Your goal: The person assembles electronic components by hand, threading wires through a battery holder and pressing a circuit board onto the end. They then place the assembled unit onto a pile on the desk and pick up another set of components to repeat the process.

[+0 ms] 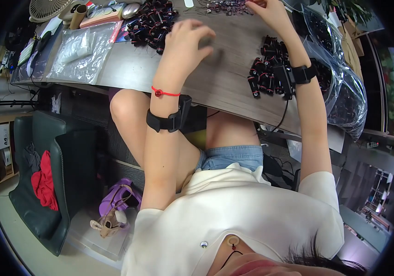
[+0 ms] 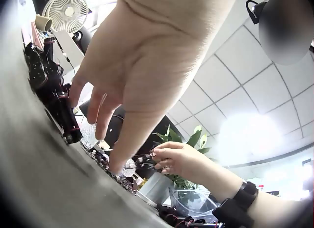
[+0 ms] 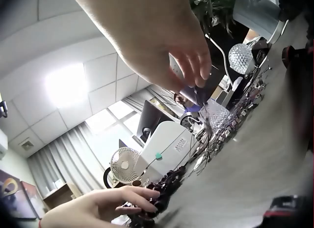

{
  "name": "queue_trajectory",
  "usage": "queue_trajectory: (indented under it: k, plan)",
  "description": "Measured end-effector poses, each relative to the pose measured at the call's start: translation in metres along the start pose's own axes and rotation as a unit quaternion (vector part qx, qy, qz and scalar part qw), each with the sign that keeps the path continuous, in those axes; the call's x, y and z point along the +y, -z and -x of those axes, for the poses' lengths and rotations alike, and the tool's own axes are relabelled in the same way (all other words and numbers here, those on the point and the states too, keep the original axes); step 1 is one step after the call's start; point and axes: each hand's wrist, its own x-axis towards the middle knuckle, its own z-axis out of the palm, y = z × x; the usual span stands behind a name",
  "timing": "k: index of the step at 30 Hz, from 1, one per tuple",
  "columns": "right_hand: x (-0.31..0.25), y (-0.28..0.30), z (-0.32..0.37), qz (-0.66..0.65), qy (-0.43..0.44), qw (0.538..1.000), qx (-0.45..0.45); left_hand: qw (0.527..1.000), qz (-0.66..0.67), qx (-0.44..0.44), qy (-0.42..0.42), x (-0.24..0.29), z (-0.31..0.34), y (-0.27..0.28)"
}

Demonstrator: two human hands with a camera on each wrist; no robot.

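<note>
My left hand (image 1: 183,48) hovers over the table with its fingers loosely bent and spread, nothing in its grip. Beside its fingertips lies a pile of black cylindrical parts with red rings (image 1: 148,28); in the left wrist view the fingers overlap one black cylinder (image 2: 67,121). At the far side of the table, my right hand (image 1: 274,16) pinches small dark parts with thin wire leads (image 3: 198,98) between thumb and fingertips. They dangle over a strip of small metallic wired parts (image 3: 240,115), whose exact kind is too small to tell.
Another pile of black cylinders (image 1: 266,71) lies by my right forearm, next to a large clear plastic bag (image 1: 344,106) of dark parts. A clear flat bag (image 1: 84,50) lies at the left. A fan (image 1: 49,9) and a computer mouse (image 1: 130,10) stand at the back left.
</note>
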Motion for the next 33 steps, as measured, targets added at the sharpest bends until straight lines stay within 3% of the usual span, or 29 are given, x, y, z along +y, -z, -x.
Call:
queue_trajectory:
  k: [2, 6, 7, 10, 14, 19, 20, 22, 23, 25, 26, 31, 33]
  plan:
    - [0.004, -0.006, -0.012, -0.026, 0.064, 0.994, 0.081, 0.995, -0.069, -0.05, -0.046, -0.006, 0.009, -0.002]
    - [0.012, -0.003, -0.027, -0.012, 0.061, 0.997, 0.049, 0.984, -0.163, -0.072, -0.004, -0.018, 0.006, 0.009]
    - [0.012, -0.002, -0.029, -0.011, 0.061, 0.997, 0.048, 0.984, -0.162, -0.071, -0.003, -0.019, 0.004, 0.007]
    - [0.011, 0.0, -0.036, 0.022, 0.063, 0.995, 0.073, 0.986, -0.155, 0.058, -0.016, -0.025, -0.005, 0.002]
    - [0.007, -0.003, -0.048, 0.067, 0.118, 0.979, 0.154, 0.991, -0.107, 0.077, -0.03, -0.019, -0.008, -0.004]
    - [0.014, -0.007, -0.056, 0.055, 0.151, 0.968, 0.192, 0.996, -0.076, 0.052, -0.006, -0.018, -0.005, -0.007]
    - [0.015, -0.007, -0.054, -0.108, 0.151, 0.969, 0.163, 0.997, -0.068, 0.049, 0.001, -0.017, -0.004, -0.007]
    - [0.012, -0.002, -0.053, -0.418, 0.141, 0.892, 0.094, 0.998, -0.047, 0.045, 0.014, -0.015, -0.006, -0.008]
    - [0.019, -0.002, -0.056, -0.418, 0.142, 0.893, 0.09, 0.998, -0.047, 0.048, 0.016, -0.015, -0.006, -0.009]
    - [0.031, -0.006, -0.059, -0.117, 0.135, 0.972, 0.15, 0.998, -0.033, 0.056, 0.012, -0.012, -0.007, -0.009]
    - [0.03, -0.006, -0.059, 0.04, 0.127, 0.975, 0.175, 0.998, -0.025, 0.061, 0.008, -0.009, -0.008, -0.009]
    - [0.006, 0.001, -0.033, -0.142, 0.009, 0.988, 0.059, 0.984, 0.145, 0.073, 0.071, 0.01, -0.016, -0.007]
    - [-0.015, -0.001, -0.016, -0.199, -0.001, 0.98, 0.024, 0.953, 0.241, 0.149, 0.104, 0.022, -0.021, -0.013]
